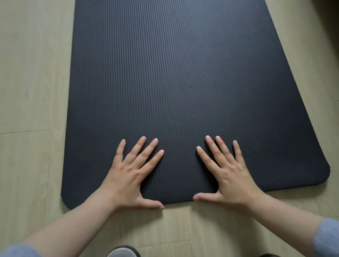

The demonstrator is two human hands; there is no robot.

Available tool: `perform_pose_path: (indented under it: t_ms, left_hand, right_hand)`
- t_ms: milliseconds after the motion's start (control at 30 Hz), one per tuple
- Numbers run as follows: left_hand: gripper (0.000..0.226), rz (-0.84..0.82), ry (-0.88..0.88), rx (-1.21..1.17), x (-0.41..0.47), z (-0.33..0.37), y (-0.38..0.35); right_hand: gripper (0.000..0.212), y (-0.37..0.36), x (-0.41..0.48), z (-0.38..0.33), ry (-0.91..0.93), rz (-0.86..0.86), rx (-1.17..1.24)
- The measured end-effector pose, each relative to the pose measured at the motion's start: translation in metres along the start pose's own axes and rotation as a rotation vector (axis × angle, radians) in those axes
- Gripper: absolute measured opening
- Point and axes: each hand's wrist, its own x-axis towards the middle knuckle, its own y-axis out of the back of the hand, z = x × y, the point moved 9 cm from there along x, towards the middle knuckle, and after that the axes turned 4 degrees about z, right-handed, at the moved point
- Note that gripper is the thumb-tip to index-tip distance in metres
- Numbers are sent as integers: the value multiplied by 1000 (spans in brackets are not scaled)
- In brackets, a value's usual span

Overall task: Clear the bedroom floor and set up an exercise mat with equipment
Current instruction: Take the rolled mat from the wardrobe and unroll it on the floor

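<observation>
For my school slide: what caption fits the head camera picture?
The left hand and right hand rest flat on the near end of the exercise mat.

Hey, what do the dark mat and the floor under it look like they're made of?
Mat: probably foam rubber with a matte, dark navy-to-black finish; fine lengthwise ribs and a thick rounded edge suggest it. Floor: pale wood-look planks, likely laminate or vinyl, going by the faint grain, straight plank seams and low sheen. Both hands, left and right, press flat on the mat.

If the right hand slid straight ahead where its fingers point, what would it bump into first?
Nothing, as far as the picture shows. The right hand lies flat on the black mat, and only bare mat stretches ahead to the picture's top edge.
</observation>
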Motion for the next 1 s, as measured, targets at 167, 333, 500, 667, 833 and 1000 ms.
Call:
perform_pose_path:
  t_ms: [167, 333, 500, 667, 833, 1000]
  left_hand:
    - [124, -26, 256, -12, -32, -28, -5]
    - [131, -50, 546, -91, -78, -63, -12]
    - [131, -43, 526, -103, -73, -60, -9]
    - [116, -5, 236, -116, -15, 4, 4]
    - [109, -13, 90, -94, 27, 49, -4]
    - [109, -33, 112, -43, 28, 46, -10]
  right_hand:
    - [111, 0, -1, 0, -5, -7, 11]
    - [111, 0, -1, -1, -3, -8, 3]
    - [111, 1, 0, -1, -7, 5, -5]
    - [110, 2, -1, -2, -2, 23, -2]
    - [109, 2, -11, 8, -46, 49, 9]
    - [106, 5, -50, 80, -287, 71, 6]
